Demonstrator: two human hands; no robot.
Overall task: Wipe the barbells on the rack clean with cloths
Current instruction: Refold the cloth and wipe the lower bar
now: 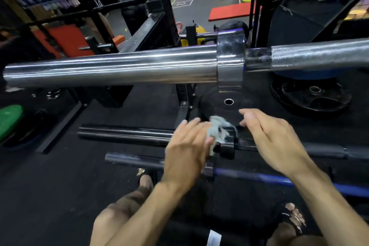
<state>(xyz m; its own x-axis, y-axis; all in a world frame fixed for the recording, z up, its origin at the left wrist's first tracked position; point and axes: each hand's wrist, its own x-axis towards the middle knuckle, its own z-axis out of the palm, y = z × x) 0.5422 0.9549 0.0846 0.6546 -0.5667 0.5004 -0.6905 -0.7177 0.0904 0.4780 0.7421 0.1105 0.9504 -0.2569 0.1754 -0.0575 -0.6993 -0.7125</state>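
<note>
Chrome steel barbell (111, 68) with its thick smooth sleeve and collar spans the view high up, resting on the black steel rack (157, 2). Below it lie two darker barbells (123, 133) just above the black rubber floor (50, 185). Pale grey crumpled cloth (216, 129) sits at the dark collar between both hands. Left hand (186, 151), blurred, touches the cloth with fingers mostly straight; whether it grips is unclear. Right hand (274, 140) hovers beside it, relaxed and holding nothing. Black weight plates (311, 96) lie beyond.
</note>
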